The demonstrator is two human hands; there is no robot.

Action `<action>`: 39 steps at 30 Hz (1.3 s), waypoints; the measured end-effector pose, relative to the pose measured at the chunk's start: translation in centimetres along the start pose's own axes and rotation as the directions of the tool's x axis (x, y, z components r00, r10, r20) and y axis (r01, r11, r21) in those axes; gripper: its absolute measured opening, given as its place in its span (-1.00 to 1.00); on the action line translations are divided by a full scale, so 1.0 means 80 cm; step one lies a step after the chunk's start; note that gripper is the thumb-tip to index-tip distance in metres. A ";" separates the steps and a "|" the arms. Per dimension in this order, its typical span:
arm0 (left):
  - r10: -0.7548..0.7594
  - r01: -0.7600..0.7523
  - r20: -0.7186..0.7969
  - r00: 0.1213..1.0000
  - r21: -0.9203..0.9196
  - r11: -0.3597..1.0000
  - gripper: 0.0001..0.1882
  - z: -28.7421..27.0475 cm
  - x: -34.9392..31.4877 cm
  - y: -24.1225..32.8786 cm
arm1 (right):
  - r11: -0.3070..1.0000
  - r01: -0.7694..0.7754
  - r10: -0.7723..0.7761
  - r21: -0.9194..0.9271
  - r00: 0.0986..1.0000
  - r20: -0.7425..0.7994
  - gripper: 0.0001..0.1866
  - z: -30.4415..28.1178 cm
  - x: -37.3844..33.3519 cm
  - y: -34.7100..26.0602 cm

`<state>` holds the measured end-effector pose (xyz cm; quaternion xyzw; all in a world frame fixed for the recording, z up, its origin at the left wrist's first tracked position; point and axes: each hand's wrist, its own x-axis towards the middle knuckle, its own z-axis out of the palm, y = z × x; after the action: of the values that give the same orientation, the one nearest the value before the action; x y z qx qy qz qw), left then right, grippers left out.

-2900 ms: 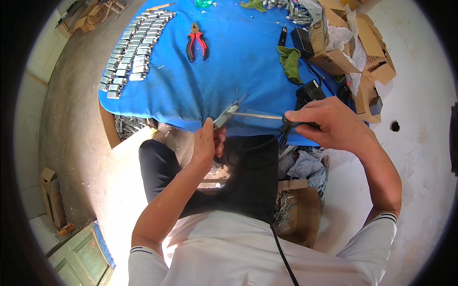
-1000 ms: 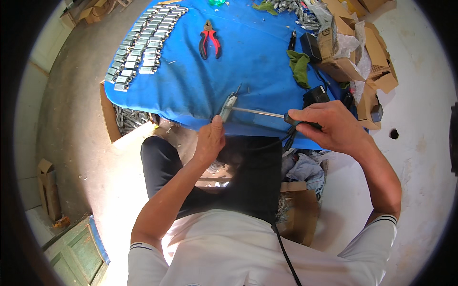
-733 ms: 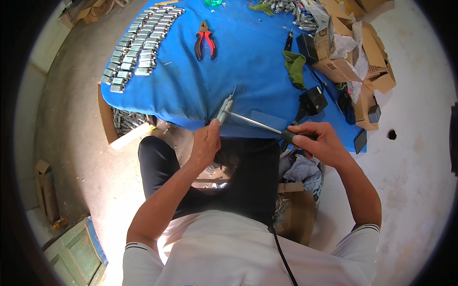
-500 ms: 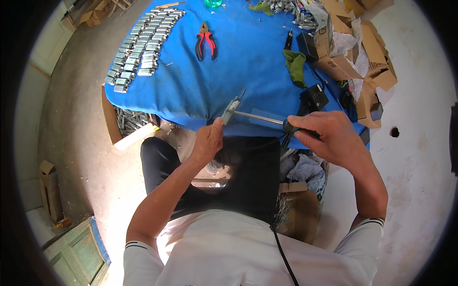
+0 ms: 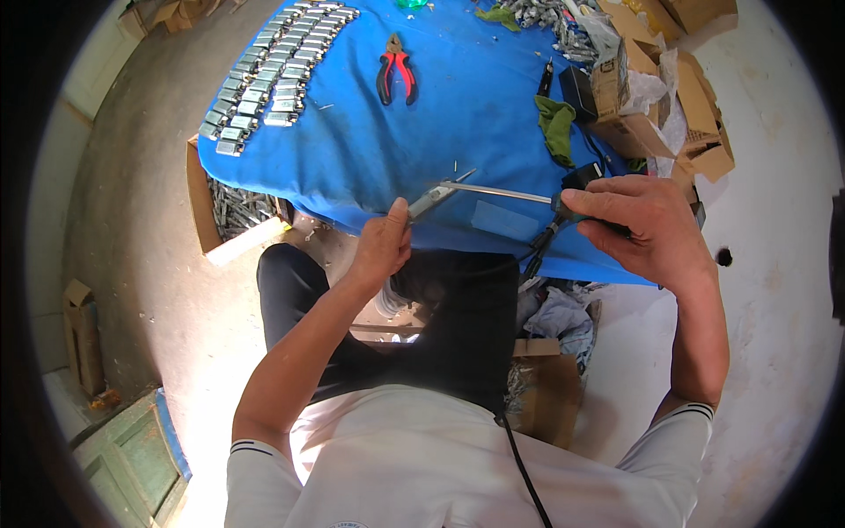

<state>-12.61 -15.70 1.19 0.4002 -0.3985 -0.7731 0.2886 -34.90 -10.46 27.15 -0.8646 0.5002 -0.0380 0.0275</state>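
Note:
My left hand [image 5: 385, 246] pinches the near end of a slim silver-grey metal piece [image 5: 429, 203] with a thin pointed end. It is held over the front edge of the blue cloth. My right hand [image 5: 656, 224] is closed round the dark handle of a screwdriver [image 5: 506, 193]. The screwdriver's long shaft points left, and its tip meets the metal piece near the far end. Whether it sits in or only against the piece, I cannot tell. A tiny thin sliver [image 5: 455, 165] shows just beyond the tip.
Rows of similar metal pieces [image 5: 273, 75] lie on the blue cloth [image 5: 378, 150] at the left. Red-and-black pliers [image 5: 398, 69] lie farther back. Right: a green rag [image 5: 556, 130], black box [image 5: 577, 93] and cardboard boxes [image 5: 625, 126]. An open carton [image 5: 202, 207] of metal parts stands below left.
My right hand has moved a little to the right. The screwdriver tip has gone from the metal piece's middle toward its far end, and the piece now leans farther right.

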 end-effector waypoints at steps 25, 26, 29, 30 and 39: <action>0.301 -0.262 -0.046 0.952 0.384 0.886 -0.37 -0.003 0.002 -0.018 | 0.994 -0.103 0.086 0.038 0.946 0.312 -0.72 -0.016 0.056 0.000; 0.302 -0.260 -0.044 0.952 0.399 0.879 -0.38 -0.003 0.001 -0.016 | 0.994 -0.096 0.075 0.046 0.939 0.337 -0.69 -0.019 0.062 0.000; 0.333 -0.284 -0.029 0.943 0.453 0.845 -0.41 -0.002 0.002 -0.016 | 0.990 -0.137 0.113 0.031 0.905 0.409 -0.71 -0.031 0.082 -0.006; 0.361 -0.310 -0.017 0.932 0.477 0.822 -0.43 -0.001 0.004 -0.017 | 0.993 -0.119 0.101 0.017 0.903 0.418 -0.71 -0.035 0.088 -0.008; 0.459 -0.380 0.013 0.889 0.582 0.719 -0.49 0.000 0.006 -0.016 | 0.999 -0.030 0.035 -0.021 0.911 0.410 -0.74 -0.034 0.104 -0.007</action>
<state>-13.06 -15.41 -0.11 0.4172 -0.6709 -0.5041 0.3489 -30.54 -17.42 30.19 -0.8451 0.4978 0.1483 0.1264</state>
